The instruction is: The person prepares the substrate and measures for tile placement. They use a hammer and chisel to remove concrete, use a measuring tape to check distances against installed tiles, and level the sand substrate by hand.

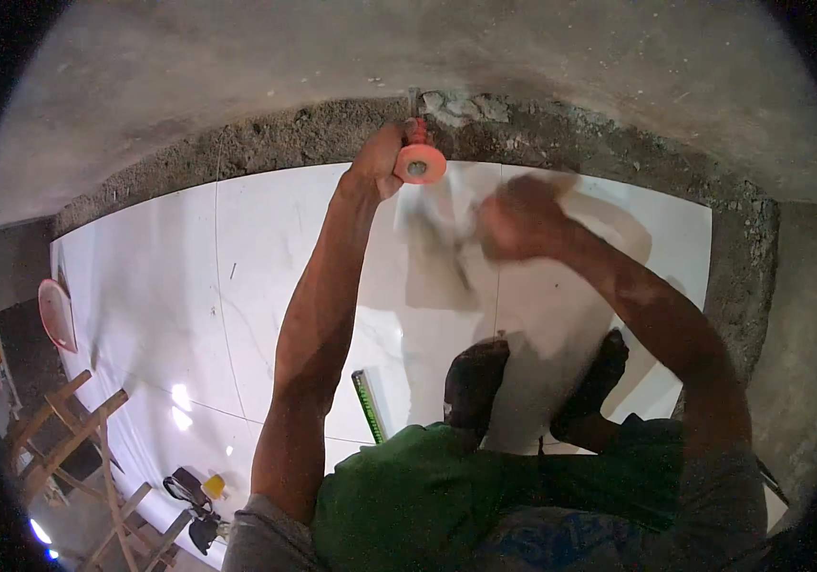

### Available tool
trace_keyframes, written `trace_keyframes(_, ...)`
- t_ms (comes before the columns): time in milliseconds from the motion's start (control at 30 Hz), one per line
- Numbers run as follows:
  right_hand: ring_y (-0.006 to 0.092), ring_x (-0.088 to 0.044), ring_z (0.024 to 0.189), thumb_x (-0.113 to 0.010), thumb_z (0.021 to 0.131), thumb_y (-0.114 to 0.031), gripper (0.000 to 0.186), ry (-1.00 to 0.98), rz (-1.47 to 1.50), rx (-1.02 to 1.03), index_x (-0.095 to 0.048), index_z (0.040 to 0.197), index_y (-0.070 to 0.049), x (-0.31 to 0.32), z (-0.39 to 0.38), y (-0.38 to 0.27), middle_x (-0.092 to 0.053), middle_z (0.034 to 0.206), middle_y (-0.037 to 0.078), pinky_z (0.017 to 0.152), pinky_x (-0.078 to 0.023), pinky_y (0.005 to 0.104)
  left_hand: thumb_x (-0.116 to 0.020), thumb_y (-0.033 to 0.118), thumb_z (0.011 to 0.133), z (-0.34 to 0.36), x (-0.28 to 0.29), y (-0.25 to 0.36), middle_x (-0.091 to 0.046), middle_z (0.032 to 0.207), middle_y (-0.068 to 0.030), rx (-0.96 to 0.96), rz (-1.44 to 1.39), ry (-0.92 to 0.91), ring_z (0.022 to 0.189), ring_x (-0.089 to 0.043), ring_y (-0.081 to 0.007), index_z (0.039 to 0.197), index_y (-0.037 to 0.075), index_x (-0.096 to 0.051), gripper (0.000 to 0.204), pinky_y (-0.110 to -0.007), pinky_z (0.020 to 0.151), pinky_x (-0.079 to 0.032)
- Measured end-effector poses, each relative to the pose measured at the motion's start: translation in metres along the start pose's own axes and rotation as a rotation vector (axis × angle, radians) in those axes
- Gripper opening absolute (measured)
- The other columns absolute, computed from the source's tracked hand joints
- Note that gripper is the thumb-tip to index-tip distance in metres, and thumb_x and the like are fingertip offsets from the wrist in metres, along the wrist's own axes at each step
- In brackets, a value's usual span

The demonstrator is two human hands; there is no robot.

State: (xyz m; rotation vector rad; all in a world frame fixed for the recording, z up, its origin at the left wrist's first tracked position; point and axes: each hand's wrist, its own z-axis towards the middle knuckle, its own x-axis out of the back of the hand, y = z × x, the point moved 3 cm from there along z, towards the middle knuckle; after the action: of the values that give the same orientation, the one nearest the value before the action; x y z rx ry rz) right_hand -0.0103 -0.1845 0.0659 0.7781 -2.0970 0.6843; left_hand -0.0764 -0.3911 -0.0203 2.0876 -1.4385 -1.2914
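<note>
Left hand (377, 157): wraps around the grip of the chisel (418, 132), clamped firmly on it beyond the round orange guard (435, 167).
Chisel: stands at the foot of the wall (332, 57), struck end toward the camera, far end at the rough strip (284, 133).
Right hand (521, 221): sits apart from the chisel, over the white tiles (275, 229), badly blurred; looks curled, but cannot tell on what, perhaps on the blurred tool (439, 262), likely a hammer.
Rough strip: runs between wall and tiles, turns down the right side; lies coarse and bare.
Pale patch (465, 108): sits just right of the chisel's far end; cannot tell whether freshly broken or yet to be chipped.
Tiled area: already laid up to the strip, with joints showing.
Done: by judgement, much of the strip already opened to coarse material.
Left to do: probably more chipping near the pale patch; no tile visible in the strip yet.
Green-edged bar (367, 405): lies on the tiles near the feet (475, 381), out of both hands.
Pink basin (57, 315): rests at the tiles' left edge, well apart from the chisel.
</note>
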Motion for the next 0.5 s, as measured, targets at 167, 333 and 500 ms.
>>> trace_keyframes(167,0.0349,-0.072,0.081,-0.073,0.068,-0.029,0.027,0.154,0.09,0.017,-0.071,0.089,-0.012,0.011,-0.032,-0.057,-0.073,0.086,0.014,0.074,-0.056,0.0506,-0.044,0.013,0.104,-0.015,0.002,0.005,-0.06,0.087,-0.0007,0.018,0.101,0.142,0.077,-0.058,-0.0136,0.098,0.011,-0.06,0.017,-0.032,0.07,-0.051)
trace_keyframes(333,0.0383,-0.072,0.078,-0.074,0.066,-0.021,0.03,0.471,0.302,0.371,-0.072,0.089,-0.002,-0.044,-0.002,0.014,-0.071,0.08,0.019,0.075,-0.058,0.0511,-0.046,0.011,0.101,-0.002,-0.018,0.006,-0.061,0.087,-0.0023,-0.015,0.007,0.038,0.075,-0.058,-0.0149,0.097,0.01,-0.059,0.014,-0.033,0.071,-0.052)
trace_keyframes(500,0.0389,-0.072,0.08,-0.073,0.07,-0.028,0.028,0.213,0.208,-0.049,-0.072,0.089,-0.007,0.007,-0.016,-0.031,-0.072,0.081,0.019,0.077,-0.056,0.052,-0.046,0.012,0.1,-0.017,-0.017,0.006,-0.061,0.086,-0.0028,0.007,0.094,0.105,0.074,-0.059,-0.0153,0.097,0.008,-0.061,0.016,-0.034,0.068,-0.053)
